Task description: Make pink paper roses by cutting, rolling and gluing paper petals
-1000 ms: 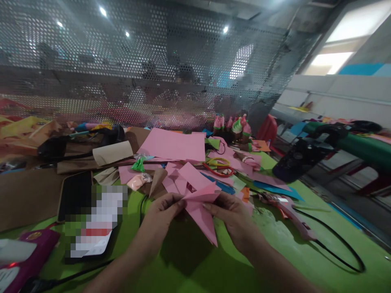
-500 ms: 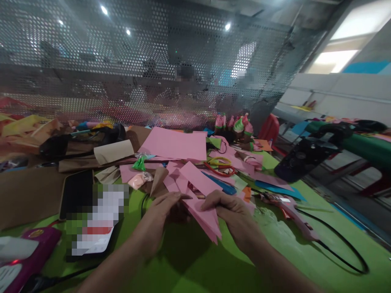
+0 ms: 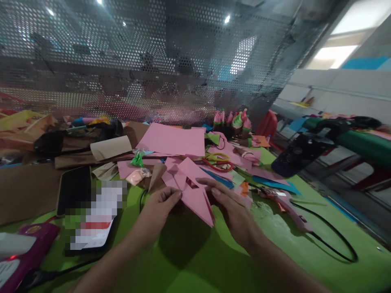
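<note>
Folding step on the pink paper piece (image 3: 197, 200), which lies low over the green table (image 3: 189, 260), just in front of the heap of pink sheets (image 3: 174, 142). Left hand (image 3: 159, 207) pinches its left corner, fingertips closed on the paper. Right hand (image 3: 232, 207) lies flat and open on the right edge, pressing down. To do it well, I'd hold the left pinch fixed as anchor, line up the edges first, then run the right fingers outward along the crease (glue gun (image 3: 284, 203) cord is close by the right wrist).

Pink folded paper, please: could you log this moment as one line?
left hand: pinches pink folded paper | right hand: flat on it | green table
</note>
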`<state>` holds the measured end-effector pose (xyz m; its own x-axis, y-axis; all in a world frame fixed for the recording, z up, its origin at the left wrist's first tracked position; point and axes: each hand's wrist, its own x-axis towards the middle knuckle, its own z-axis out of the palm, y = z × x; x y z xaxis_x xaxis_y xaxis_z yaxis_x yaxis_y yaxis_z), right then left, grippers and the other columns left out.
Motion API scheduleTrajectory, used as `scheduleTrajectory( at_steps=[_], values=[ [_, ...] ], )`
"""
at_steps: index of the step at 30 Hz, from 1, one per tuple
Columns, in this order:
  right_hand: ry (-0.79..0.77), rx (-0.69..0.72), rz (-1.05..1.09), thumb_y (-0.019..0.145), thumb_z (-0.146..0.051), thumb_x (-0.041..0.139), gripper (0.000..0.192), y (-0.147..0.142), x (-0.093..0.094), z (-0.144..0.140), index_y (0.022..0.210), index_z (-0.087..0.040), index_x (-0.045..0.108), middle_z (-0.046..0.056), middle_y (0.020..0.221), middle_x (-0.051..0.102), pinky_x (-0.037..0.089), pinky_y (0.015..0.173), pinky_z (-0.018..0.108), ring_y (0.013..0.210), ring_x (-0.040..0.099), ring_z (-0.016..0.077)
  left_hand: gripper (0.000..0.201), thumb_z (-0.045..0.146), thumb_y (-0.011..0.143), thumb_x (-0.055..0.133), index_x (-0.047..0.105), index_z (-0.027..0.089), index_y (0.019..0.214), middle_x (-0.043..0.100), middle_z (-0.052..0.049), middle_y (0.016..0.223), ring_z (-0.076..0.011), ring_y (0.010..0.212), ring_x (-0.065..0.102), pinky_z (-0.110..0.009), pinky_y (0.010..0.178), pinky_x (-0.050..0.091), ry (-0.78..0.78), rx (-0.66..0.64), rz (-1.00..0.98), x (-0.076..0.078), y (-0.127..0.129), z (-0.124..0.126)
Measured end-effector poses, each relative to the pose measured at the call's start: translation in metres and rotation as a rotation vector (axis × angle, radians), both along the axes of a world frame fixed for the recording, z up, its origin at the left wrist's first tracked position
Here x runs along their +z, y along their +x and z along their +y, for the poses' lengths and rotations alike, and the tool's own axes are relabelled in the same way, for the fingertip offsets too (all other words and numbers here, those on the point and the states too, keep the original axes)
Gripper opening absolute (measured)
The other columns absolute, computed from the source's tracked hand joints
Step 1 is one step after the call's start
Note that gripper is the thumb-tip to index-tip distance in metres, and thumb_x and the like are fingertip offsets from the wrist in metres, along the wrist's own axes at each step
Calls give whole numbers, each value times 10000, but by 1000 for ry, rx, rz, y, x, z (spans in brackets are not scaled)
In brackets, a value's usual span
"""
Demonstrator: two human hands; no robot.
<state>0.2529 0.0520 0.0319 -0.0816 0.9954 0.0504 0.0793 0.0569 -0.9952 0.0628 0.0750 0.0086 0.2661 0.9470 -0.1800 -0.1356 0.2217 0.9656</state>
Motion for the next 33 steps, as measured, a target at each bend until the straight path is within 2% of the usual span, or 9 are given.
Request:
scheduleTrajectory(
  at_steps=[5, 8, 11, 13, 16, 20, 24, 29, 33],
  values=[
    [-114, 40, 130, 769, -267, 721, 323, -4, -4, 1, 1086, -258, 661, -22, 790, 600, 392, 591, 229, 665, 507, 120, 220, 358, 830, 629, 637, 170, 715, 565, 20, 678, -127, 673, 491, -238, 638, 371, 104, 39, 131, 3, 0, -3],
    [-186, -16, 278, 692, -180, 738, 254, -1, -7, 5, 940, -223, 703, -18, 793, 624, 394, 568, 209, 642, 523, 103, 218, 394, 864, 590, 684, 219, 954, 646, 0, 848, -141, 762, 555, -257, 726, 424, 122, -19, 61, 9, -2, -6],
    [-286, -7, 441, 644, -139, 724, 136, 2, -7, 8, 774, -176, 711, 4, 783, 645, 418, 562, 200, 639, 556, 106, 380, 383, 833, 643, 610, 284, 1199, 642, -33, 1171, -164, 896, 592, -292, 813, 457, 176, -132, -7, 13, -4, -6],
    [-341, 48, 507, 632, -130, 722, 105, 2, -7, 8, 732, -158, 705, 13, 763, 644, 446, 592, 201, 659, 579, 116, 404, 296, 778, 709, 631, 268, 1173, 643, -44, 1203, -178, 931, 596, -300, 834, 460, 271, -190, 33, 13, -4, -4],
    [-409, 140, 532, 681, -196, 716, 106, 0, -7, 6, 778, -156, 708, 30, 736, 657, 456, 569, 209, 631, 585, 124, 194, 210, 789, 669, 707, 218, 979, 708, -41, 992, -182, 894, 604, -299, 825, 455, 378, -137, 120, 9, -3, -2],
    [-271, 88, 429, 880, -409, 574, 267, 0, -9, 2, 850, -174, 698, 31, 665, 639, 443, 529, 234, 598, 560, 142, 142, 311, 825, 654, 705, 195, 890, 708, -29, 840, -166, 798, 607, -268, 737, 461, 237, -21, 48, 2, -2, 0],
    [-44, -39, 330, 839, -341, 675, 189, 3, -8, 0, 972, -209, 701, 20, 836, 668, 455, 674, 241, 751, 580, 142, 215, 359, 796, 704, 697, 201, 942, 700, -14, 864, -140, 805, 602, -230, 743, 455, 127, -15, -84, -2, -2, 2],
    [-26, -19, 238, 813, -332, 714, 157, 2, -6, 2, 860, -183, 717, 8, 721, 659, 429, 607, 225, 636, 565, 111, 191, 348, 796, 702, 678, 186, 896, 677, -11, 834, -127, 769, 573, -220, 723, 446, 85, -61, -90, -2, -1, 0],
    [-40, -62, 205, 788, -360, 732, 191, 1, -4, 2, 803, -173, 695, -1, 674, 653, 431, 597, 221, 611, 575, 108, 314, 297, 798, 691, 627, 244, 1101, 669, 5, 843, -135, 783, 586, -234, 728, 453, 130, -69, -60, -5, -1, 1]
  ],
)
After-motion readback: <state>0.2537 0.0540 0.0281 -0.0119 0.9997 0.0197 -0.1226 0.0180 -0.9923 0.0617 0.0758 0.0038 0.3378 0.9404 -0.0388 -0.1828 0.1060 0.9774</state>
